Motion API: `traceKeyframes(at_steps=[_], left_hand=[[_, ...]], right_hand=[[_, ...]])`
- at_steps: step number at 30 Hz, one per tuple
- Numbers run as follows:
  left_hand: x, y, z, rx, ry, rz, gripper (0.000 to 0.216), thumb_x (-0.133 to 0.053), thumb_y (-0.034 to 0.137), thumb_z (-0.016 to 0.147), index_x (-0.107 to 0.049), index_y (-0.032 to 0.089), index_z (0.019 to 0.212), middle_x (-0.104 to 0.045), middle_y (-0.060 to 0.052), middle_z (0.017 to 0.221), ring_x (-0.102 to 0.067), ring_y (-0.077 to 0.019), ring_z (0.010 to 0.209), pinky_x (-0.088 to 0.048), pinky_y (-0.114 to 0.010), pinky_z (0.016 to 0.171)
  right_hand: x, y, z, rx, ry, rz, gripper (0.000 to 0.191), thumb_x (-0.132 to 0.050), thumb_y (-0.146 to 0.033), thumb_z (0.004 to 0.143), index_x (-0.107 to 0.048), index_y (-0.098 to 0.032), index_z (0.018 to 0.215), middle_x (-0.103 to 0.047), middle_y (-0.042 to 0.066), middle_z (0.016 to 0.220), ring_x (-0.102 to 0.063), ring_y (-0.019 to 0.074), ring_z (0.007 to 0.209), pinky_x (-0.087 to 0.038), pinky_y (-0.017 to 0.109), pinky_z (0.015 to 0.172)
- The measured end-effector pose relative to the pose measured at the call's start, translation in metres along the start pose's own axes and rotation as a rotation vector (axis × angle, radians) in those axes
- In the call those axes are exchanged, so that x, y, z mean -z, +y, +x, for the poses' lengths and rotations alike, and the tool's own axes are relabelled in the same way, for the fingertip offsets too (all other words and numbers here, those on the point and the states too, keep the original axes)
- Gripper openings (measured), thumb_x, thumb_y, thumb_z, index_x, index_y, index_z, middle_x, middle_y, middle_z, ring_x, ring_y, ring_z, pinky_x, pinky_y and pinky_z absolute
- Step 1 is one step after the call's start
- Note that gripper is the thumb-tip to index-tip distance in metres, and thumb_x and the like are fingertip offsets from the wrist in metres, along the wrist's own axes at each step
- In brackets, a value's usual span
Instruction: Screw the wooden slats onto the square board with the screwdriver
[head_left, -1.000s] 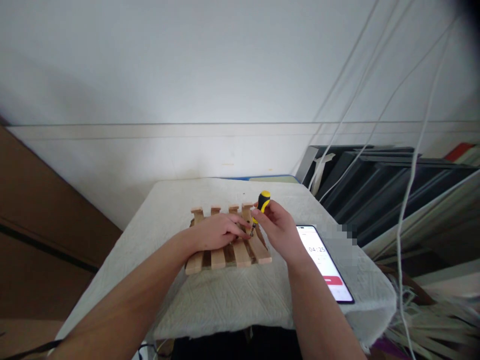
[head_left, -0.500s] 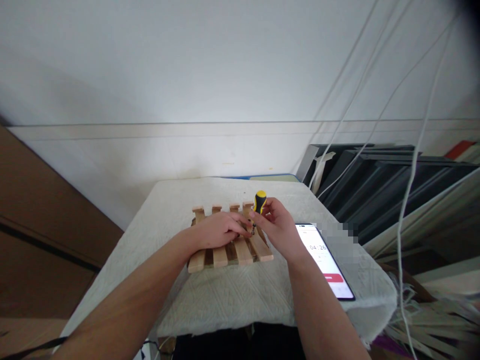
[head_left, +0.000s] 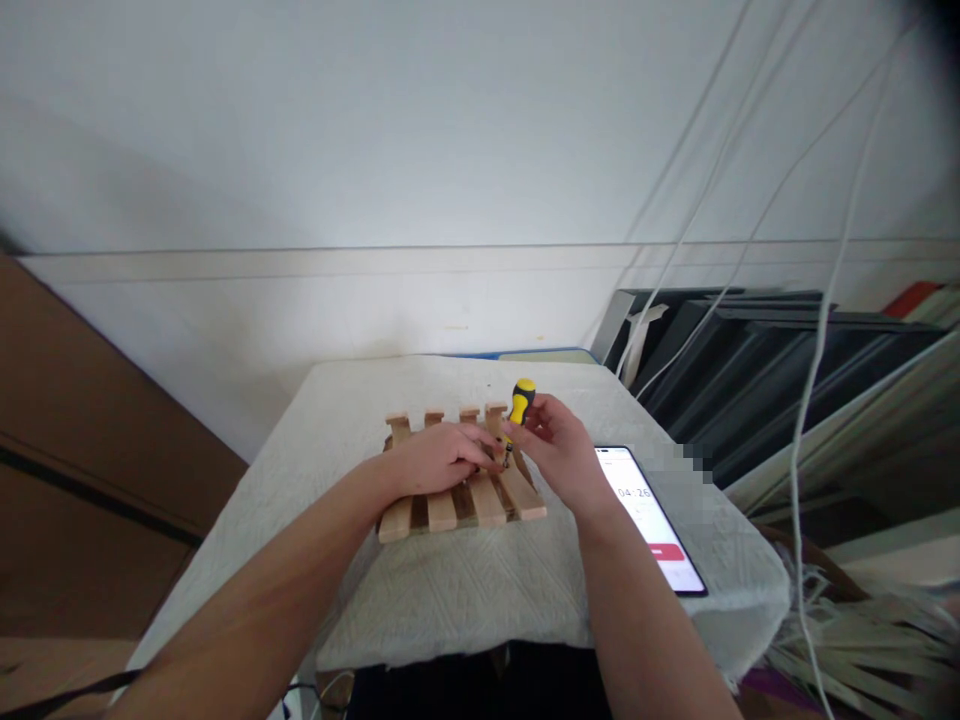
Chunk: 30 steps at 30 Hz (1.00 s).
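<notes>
A small wooden slatted rack (head_left: 459,500) lies on the white cloth-covered table (head_left: 465,590). My left hand (head_left: 435,462) rests palm down on its slats, fingers curled, the fingertips pinched near the screwdriver's tip. My right hand (head_left: 559,452) grips a short yellow-and-black screwdriver (head_left: 517,408), held nearly upright with its tip down on the right-hand slat. What sits under the tip is too small to make out.
A phone (head_left: 651,518) with a running timer lies on the table right of my right wrist. Dark panels (head_left: 757,380) lean at the right, with white cords (head_left: 817,380) hanging across them. A wall stands close behind the table.
The screwdriver handle has turned and shifted slightly in my right fingers. My left hand stays on the rack. The timer has advanced by a second.
</notes>
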<state>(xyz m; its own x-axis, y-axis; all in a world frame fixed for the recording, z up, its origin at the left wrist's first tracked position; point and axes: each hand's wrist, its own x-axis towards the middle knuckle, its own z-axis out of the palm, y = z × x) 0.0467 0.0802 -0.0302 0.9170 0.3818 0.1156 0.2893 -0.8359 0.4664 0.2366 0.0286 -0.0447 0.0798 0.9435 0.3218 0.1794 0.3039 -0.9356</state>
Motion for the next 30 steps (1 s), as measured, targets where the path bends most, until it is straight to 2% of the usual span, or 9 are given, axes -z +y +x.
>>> traceKeyframes(at_steps=[3, 9, 14, 17, 24, 27, 30], left_hand=[[0.001, 0.001, 0.000, -0.001, 0.002, 0.002, 0.043, -0.046, -0.002, 0.079, -0.072, 0.022, 0.103, -0.062, -0.005, 0.125, -0.059, -0.0159, 0.111, -0.044, -0.029, 0.098], [0.000, 0.001, 0.000, 0.007, 0.014, 0.016, 0.043, -0.046, -0.003, 0.078, -0.073, 0.021, 0.101, -0.063, -0.005, 0.123, -0.060, -0.0152, 0.109, -0.044, -0.028, 0.097], [0.000, 0.002, 0.000, -0.003, 0.014, 0.004, 0.043, -0.046, -0.004, 0.077, -0.073, 0.021, 0.101, -0.063, -0.005, 0.122, -0.061, -0.0150, 0.108, -0.045, -0.028, 0.096], [0.001, 0.002, 0.000, -0.010, 0.010, 0.004, 0.043, -0.046, -0.004, 0.078, -0.072, 0.021, 0.101, -0.063, -0.006, 0.122, -0.060, -0.0155, 0.109, -0.045, -0.028, 0.096], [0.000, 0.002, 0.000, -0.008, 0.017, 0.003, 0.043, -0.046, -0.004, 0.078, -0.072, 0.021, 0.101, -0.062, -0.005, 0.123, -0.060, -0.0152, 0.110, -0.044, -0.028, 0.098], [0.000, 0.002, 0.000, 0.002, 0.002, -0.003, 0.042, -0.046, -0.003, 0.078, -0.073, 0.019, 0.100, -0.063, -0.006, 0.123, -0.060, -0.0162, 0.110, -0.044, -0.029, 0.097], [-0.001, 0.002, 0.000, 0.007, 0.020, -0.012, 0.041, -0.046, -0.003, 0.079, -0.072, 0.019, 0.101, -0.062, -0.006, 0.123, -0.061, -0.0159, 0.107, -0.045, -0.028, 0.095]], right_hand=[[-0.003, 0.002, 0.001, 0.006, 0.024, 0.015, 0.027, -0.070, -0.039, 0.073, -0.055, -0.023, 0.089, -0.063, 0.001, 0.083, -0.058, 0.0158, 0.073, -0.047, 0.030, 0.067], [-0.001, -0.002, -0.001, 0.027, -0.047, 0.142, 0.018, -0.059, -0.032, 0.081, -0.059, -0.023, 0.097, -0.067, 0.004, 0.096, -0.062, 0.0180, 0.089, -0.048, 0.033, 0.080], [-0.001, -0.005, -0.002, 0.018, -0.018, -0.066, 0.023, -0.063, -0.036, 0.079, -0.062, -0.021, 0.096, -0.066, 0.003, 0.087, -0.057, 0.0151, 0.071, -0.045, 0.029, 0.066], [-0.002, -0.008, -0.002, 0.002, -0.007, -0.140, 0.024, -0.064, -0.038, 0.077, -0.063, -0.020, 0.093, -0.064, 0.003, 0.081, -0.054, 0.0149, 0.067, -0.044, 0.030, 0.064], [0.000, -0.009, -0.004, 0.029, -0.050, -0.007, 0.019, -0.054, -0.032, 0.083, -0.065, -0.021, 0.094, -0.066, 0.005, 0.103, -0.059, 0.0187, 0.089, -0.044, 0.031, 0.074], [-0.002, -0.007, -0.004, 0.013, -0.049, -0.036, 0.019, -0.058, -0.035, 0.082, -0.064, -0.021, 0.093, -0.066, 0.003, 0.091, -0.058, 0.0166, 0.078, -0.044, 0.030, 0.070], [-0.004, -0.005, -0.003, 0.000, -0.026, -0.089, 0.022, -0.066, -0.039, 0.076, -0.059, -0.021, 0.087, -0.059, -0.001, 0.074, -0.052, 0.0140, 0.065, -0.041, 0.028, 0.062]])
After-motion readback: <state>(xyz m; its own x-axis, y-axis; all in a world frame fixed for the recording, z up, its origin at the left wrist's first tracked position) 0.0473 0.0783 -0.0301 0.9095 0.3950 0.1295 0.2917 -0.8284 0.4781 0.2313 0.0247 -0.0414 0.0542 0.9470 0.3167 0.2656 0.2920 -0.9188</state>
